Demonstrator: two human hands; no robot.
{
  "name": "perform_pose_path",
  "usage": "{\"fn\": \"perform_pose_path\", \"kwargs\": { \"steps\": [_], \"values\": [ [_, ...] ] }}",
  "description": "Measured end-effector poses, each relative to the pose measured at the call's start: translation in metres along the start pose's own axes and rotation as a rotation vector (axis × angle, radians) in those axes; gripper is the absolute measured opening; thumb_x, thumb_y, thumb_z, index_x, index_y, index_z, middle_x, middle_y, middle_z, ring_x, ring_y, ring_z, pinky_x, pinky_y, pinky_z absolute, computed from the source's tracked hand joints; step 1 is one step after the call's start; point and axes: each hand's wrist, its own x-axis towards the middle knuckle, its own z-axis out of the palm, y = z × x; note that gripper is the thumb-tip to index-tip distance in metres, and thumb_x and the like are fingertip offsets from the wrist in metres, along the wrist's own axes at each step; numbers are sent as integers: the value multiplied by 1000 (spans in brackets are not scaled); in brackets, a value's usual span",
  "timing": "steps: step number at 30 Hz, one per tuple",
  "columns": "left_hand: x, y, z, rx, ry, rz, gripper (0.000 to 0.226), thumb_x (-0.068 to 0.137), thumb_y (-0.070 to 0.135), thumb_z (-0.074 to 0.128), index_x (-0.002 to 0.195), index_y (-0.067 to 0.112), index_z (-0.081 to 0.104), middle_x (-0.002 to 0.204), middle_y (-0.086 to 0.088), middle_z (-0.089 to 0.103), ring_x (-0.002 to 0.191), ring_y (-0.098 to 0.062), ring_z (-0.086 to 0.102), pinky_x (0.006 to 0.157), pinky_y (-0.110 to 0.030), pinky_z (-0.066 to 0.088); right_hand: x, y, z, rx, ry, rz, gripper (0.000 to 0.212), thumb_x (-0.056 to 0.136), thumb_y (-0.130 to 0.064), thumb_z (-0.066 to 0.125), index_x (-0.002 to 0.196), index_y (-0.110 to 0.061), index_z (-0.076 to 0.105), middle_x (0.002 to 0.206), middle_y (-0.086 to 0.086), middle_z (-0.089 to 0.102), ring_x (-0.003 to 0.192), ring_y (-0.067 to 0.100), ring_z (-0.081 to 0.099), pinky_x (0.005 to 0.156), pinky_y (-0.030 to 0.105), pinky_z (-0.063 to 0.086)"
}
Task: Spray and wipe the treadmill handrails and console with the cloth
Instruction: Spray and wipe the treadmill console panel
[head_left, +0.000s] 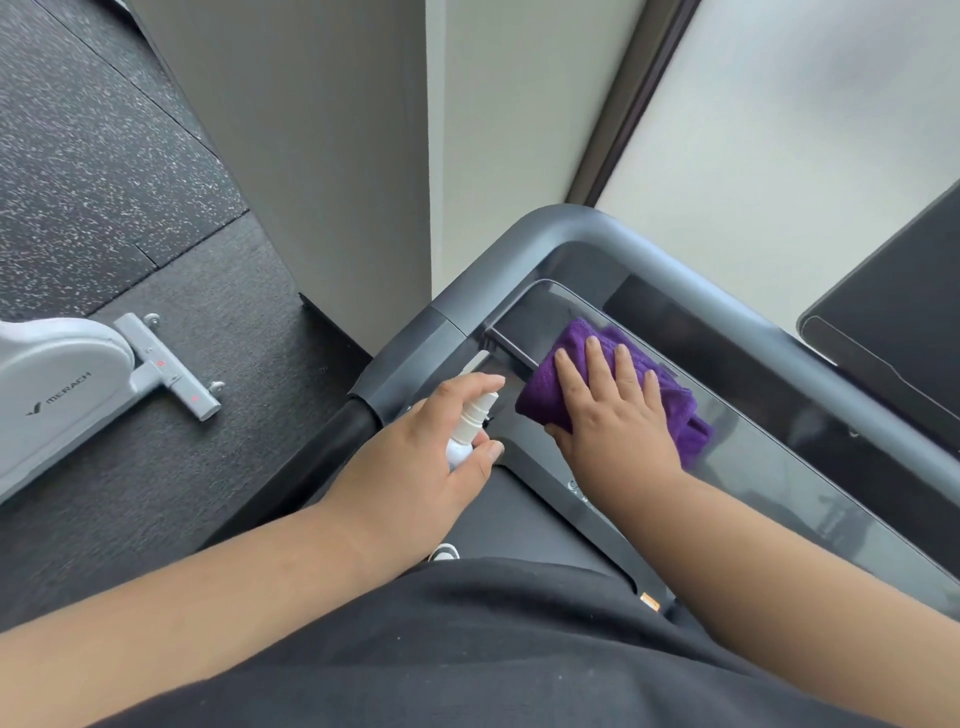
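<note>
- The right hand (615, 410) lies flat on a purple cloth (613, 384) on the shiny black console (779, 467).
- The left hand (415, 457) holds a little white spray bottle (470, 428) beside the grey handrail (431, 353).

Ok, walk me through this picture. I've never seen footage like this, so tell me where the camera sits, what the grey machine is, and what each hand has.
There is no robot here. A person wears one wide-angle camera on the head, so you look forward and down at their own arms.

The grey machine is a treadmill. Its rounded handrail bends round the glossy dark console, which is the panel that the person leans over.

The right hand lies flat, fingers straight, pressing a purple cloth onto the left end of the console. The left hand holds a small white spray bottle in a curled grip, a fingertip over its top, the nozzle near the cloth.

At far left, on the speckled black floor, stands a white exercise machine. At far right a dark screen shows in part.
</note>
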Motion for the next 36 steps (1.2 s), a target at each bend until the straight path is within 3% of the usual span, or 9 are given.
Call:
{"fn": "perform_pose_path", "kwargs": {
  "steps": [4, 8, 13, 17, 21, 26, 36],
  "values": [
    [3, 2, 2, 12, 2, 6, 51, 88, 49, 55, 121, 75, 26, 99, 22, 60, 95, 1, 55, 77, -14, 42, 44, -26, -12, 6, -17, -30, 78, 96, -60, 37, 157, -25, 2, 166, 12, 2, 150, 42, 3, 118, 62, 11],
    [7, 5, 5, 13, -25, 11, 50, 90, 45, 56, 126, 68, 30, 99, 22, 60, 96, 0, 56, 80, -19, 45, 62, -39, -19, -12, -68, -45, 78, 96, -48, 33, 157, -22, -8, 165, 13, -8, 150, 43, -5, 118, 62, 8],
    [10, 7, 5, 21, -35, 27, 51, 92, 41, 59, 129, 63, 32, 100, 22, 59, 95, -4, 56, 82, -25, 48, 23, -25, -11, 61, -49, -65, 80, 97, -56, 43, 158, -25, 2, 166, 10, 1, 151, 38, 1, 120, 57, 9],
    [11, 3, 2, 13, -9, 19, 53, 91, 44, 58, 121, 74, 26, 103, 24, 59, 98, 1, 55, 80, -13, 42, -7, -14, -1, 16, 6, -99, 81, 91, -48, 61, 157, -21, 22, 162, 15, 21, 147, 43, 21, 117, 59, 20],
    [13, 2, -1, 14, -8, 14, 53, 91, 44, 57, 123, 73, 26, 103, 25, 59, 98, 4, 55, 77, -2, 37, 33, -12, -10, 70, -32, -89, 79, 96, -59, 43, 158, -24, 7, 166, 10, 5, 151, 37, 5, 120, 55, 10],
    [17, 4, -2, 32, -33, 34, 53, 91, 46, 56, 124, 73, 26, 103, 21, 60, 99, 3, 55, 77, -3, 38, 75, -21, -28, 129, -89, -49, 86, 92, -71, 32, 158, -26, 0, 166, 7, -6, 152, 32, -7, 122, 54, 3],
    [28, 5, -5, 28, -61, 38, 51, 90, 45, 56, 132, 61, 31, 105, 26, 58, 95, 8, 54, 76, -2, 36, -4, -7, -5, 90, 4, -66, 80, 92, -64, 39, 157, -22, 18, 165, 10, 15, 151, 34, 12, 120, 53, 12]
  ]
}}
